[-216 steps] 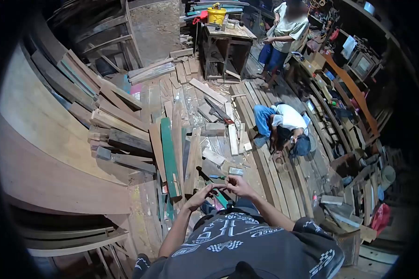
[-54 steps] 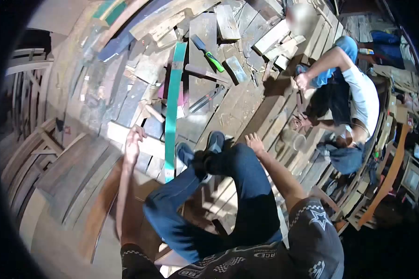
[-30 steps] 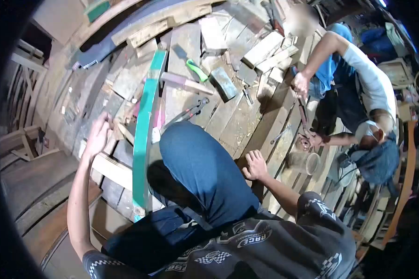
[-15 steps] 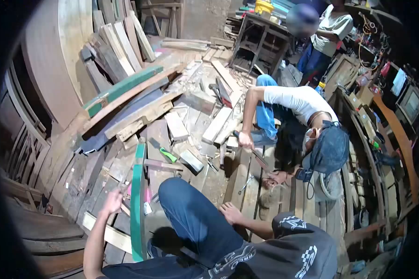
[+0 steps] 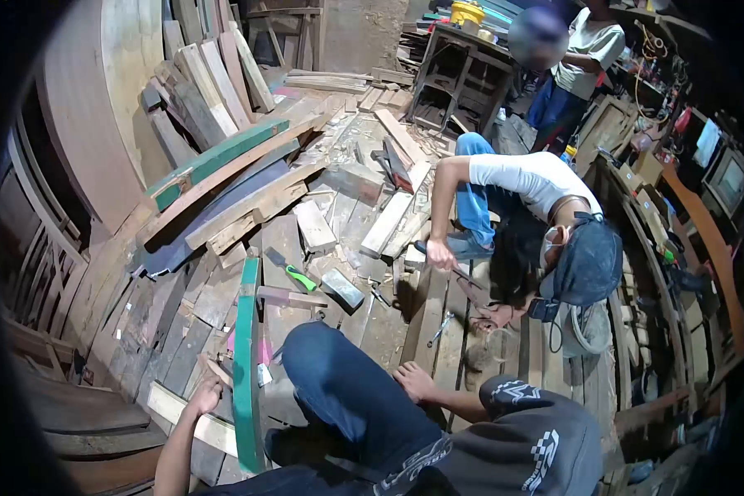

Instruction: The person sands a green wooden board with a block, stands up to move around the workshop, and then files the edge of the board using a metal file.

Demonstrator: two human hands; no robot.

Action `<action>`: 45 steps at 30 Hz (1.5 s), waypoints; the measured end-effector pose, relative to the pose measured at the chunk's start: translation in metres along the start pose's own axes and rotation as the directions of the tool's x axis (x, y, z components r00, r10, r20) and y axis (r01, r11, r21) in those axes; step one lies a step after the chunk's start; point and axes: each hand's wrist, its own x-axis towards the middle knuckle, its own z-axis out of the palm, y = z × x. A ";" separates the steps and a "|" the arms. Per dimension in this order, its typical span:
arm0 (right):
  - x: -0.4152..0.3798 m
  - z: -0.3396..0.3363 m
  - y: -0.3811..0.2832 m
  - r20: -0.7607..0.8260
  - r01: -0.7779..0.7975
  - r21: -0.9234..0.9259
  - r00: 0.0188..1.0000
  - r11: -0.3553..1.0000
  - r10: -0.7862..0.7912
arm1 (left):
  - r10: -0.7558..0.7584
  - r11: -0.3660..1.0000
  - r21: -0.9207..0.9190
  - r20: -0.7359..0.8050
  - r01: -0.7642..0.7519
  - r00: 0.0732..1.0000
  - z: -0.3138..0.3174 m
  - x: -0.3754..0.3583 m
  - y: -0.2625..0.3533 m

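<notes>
My left hand (image 5: 206,396) is closed at the lower left, its fingers around a short strip of wood (image 5: 217,369) beside a green-painted board (image 5: 245,364). Part of that strip is hidden by the hand. The board stands on edge, with a wooden crosspiece (image 5: 292,298) reaching right from it. A pale plank (image 5: 192,417) lies below my left hand. My right hand (image 5: 414,381) rests palm down, fingers spread, on the timber beside my bent knee (image 5: 331,364), holding nothing.
A green-handled tool (image 5: 296,274), a rectangular block (image 5: 342,289) and a handsaw (image 5: 397,167) lie among wood offcuts. At right, a crouching co-worker (image 5: 537,182) works on timber with a long tool (image 5: 469,279). Another person (image 5: 587,58) stands behind. Boards (image 5: 211,91) lean at upper left.
My left hand has moved down from above the wooden strip, now lower beside the green board. My knee has shifted slightly right. The co-worker's hand on the tool has moved slightly down.
</notes>
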 end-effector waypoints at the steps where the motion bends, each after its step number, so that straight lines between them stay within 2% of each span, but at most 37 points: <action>1: 0.001 -0.001 0.000 0.014 0.002 0.002 1.000 1.000 -0.002 | -0.041 0.999 -0.031 0.020 0.042 0.999 -0.007 -0.001 0.013; 3: 0.003 0.011 0.006 0.029 0.045 0.021 0.999 0.999 -0.046 | -0.134 0.985 -0.096 0.071 0.141 0.988 -0.010 -0.009 0.025; 4: 0.004 0.009 0.007 0.054 0.049 0.010 0.997 0.999 -0.049 | -0.079 0.995 -0.059 0.022 0.080 0.997 -0.005 -0.009 0.018; 5: 0.001 0.007 0.007 0.077 0.030 0.001 0.997 1.000 -0.029 | -0.162 0.977 -0.133 0.039 0.166 0.986 -0.002 -0.011 0.015; 7: 0.003 0.007 0.009 -0.032 0.018 0.110 0.999 0.994 -0.015 | -0.280 0.923 -0.239 0.121 0.301 0.952 0.007 -0.009 0.007; 9: 0.000 -0.001 0.008 -0.099 0.014 0.141 0.995 0.990 0.000 | -0.217 0.965 -0.114 0.148 0.234 0.965 0.037 -0.001 -0.082; 11: -0.004 0.008 0.007 -0.112 0.000 0.180 0.993 0.984 0.020 | -0.221 0.903 -0.345 0.135 0.255 0.966 0.030 -0.008 -0.036; 13: -0.004 0.008 0.005 -0.126 0.003 0.146 0.992 0.989 0.016 | -0.248 0.869 -0.406 0.140 0.284 0.959 0.051 -0.003 -0.068; 15: -0.007 0.006 0.006 -0.137 0.020 0.131 0.991 0.991 -0.002 | -0.279 0.809 -0.460 0.246 0.365 0.928 0.050 0.001 -0.067; 17: -0.007 0.012 0.007 -0.148 0.040 0.126 0.989 0.991 -0.021 | -0.336 0.840 -0.367 0.224 0.399 0.915 0.053 0.003 -0.056; 18: -0.008 0.014 0.006 -0.140 0.021 0.145 0.990 0.989 0.000 | -0.298 0.858 -0.359 0.234 0.367 0.925 0.052 0.004 -0.050; 21: -0.009 0.016 0.005 -0.185 0.047 0.121 0.983 0.992 -0.024 | -0.114 0.990 -0.058 0.216 0.129 0.970 0.034 -0.002 -0.009; 22: -0.009 0.016 0.006 -0.214 0.060 0.122 0.976 0.991 -0.033 | -0.036 0.995 -0.079 0.259 0.058 0.965 0.033 0.001 -0.016; 25: -0.010 0.022 0.007 -0.198 0.045 0.114 0.980 0.992 -0.022 | -0.067 0.998 0.018 0.227 0.064 0.972 0.034 -0.003 -0.027; 29: -0.011 0.028 0.009 -0.254 0.055 0.132 0.967 0.990 -0.020 | -0.208 0.975 -0.027 0.257 0.222 0.944 0.033 -0.021 -0.018; 30: -0.011 0.029 0.011 -0.191 0.016 0.106 0.981 0.994 0.004 | -0.201 0.979 0.000 0.210 0.205 0.957 0.027 -0.030 0.013; 31: -0.010 0.031 0.011 -0.127 -0.012 0.084 0.992 0.996 0.023 | -0.151 0.989 0.035 0.206 0.147 0.967 0.026 -0.036 0.014; 32: -0.010 0.022 0.010 -0.210 0.039 0.148 0.978 0.988 -0.007 | -0.110 0.994 0.041 0.187 0.104 0.976 0.032 -0.037 -0.008; 33: -0.009 0.020 0.011 -0.138 0.019 0.121 0.990 0.992 -0.002 | -0.064 0.997 0.050 0.168 0.056 0.984 0.040 -0.037 -0.031; 35: -0.009 0.026 0.011 -0.210 0.029 0.099 0.978 0.995 -0.007 | -0.059 0.995 0.090 0.209 0.041 0.976 0.041 -0.038 -0.039; 37: -0.008 0.021 0.012 -0.179 0.047 0.150 0.984 0.988 -0.020 | -0.062 0.998 0.024 0.221 0.058 0.973 0.046 -0.037 -0.045; 39: -0.009 0.015 0.012 -0.169 0.035 0.173 0.986 0.984 -0.005 | -0.194 0.979 -0.001 0.314 0.205 0.929 0.042 -0.034 -0.024; 41: -0.008 0.013 0.009 -0.181 0.024 0.174 0.984 0.985 0.008 | -0.142 0.990 0.056 0.303 0.131 0.942 0.044 -0.034 -0.034; 42: -0.008 0.010 0.009 -0.193 0.022 0.247 0.981 0.969 0.027 | -0.132 0.991 0.062 0.287 0.119 0.949 0.046 -0.032 -0.038; 45: -0.031 -0.019 -0.002 -0.330 -0.050 0.556 0.903 0.830 0.275 | -0.119 0.993 0.005 0.236 0.121 0.964 0.036 -0.024 -0.042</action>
